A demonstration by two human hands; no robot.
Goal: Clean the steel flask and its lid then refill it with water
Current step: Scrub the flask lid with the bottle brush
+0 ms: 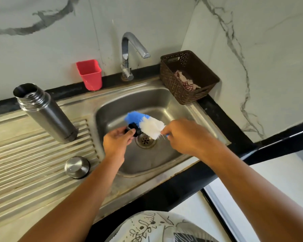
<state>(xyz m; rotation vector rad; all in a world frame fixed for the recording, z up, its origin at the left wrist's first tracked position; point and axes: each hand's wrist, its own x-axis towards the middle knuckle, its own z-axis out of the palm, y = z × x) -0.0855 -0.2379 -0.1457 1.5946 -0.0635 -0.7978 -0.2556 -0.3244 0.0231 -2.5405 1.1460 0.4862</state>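
nearest the camera, a white garment with black drawings (152,227) shows at the bottom edge. both forearms reach over the black front edge of the surface (173,187) and out above the steel sink (166,102). on the ribbed drainboard (33,163) to the left, just beside the left forearm, a steel cap (76,167) sits dome up. over the basin, close above the drain (145,140), the left hand (118,141) pinches a small black lid (133,129) between thumb and fingertips. the right hand (184,137) is curled round the handle of a bottle brush (150,127), whose white and blue bristles lie against the black lid. farther back on the drainboard the steel flask (45,113) stands upright with its mouth open, well apart from the hands. behind it a red cup (90,75) stands against the marble wall (42,49). the tap (128,55) rises behind the basin, spout curving over it. in the back right corner a brown lattice basket (171,81) holds a crumpled cloth (185,79).
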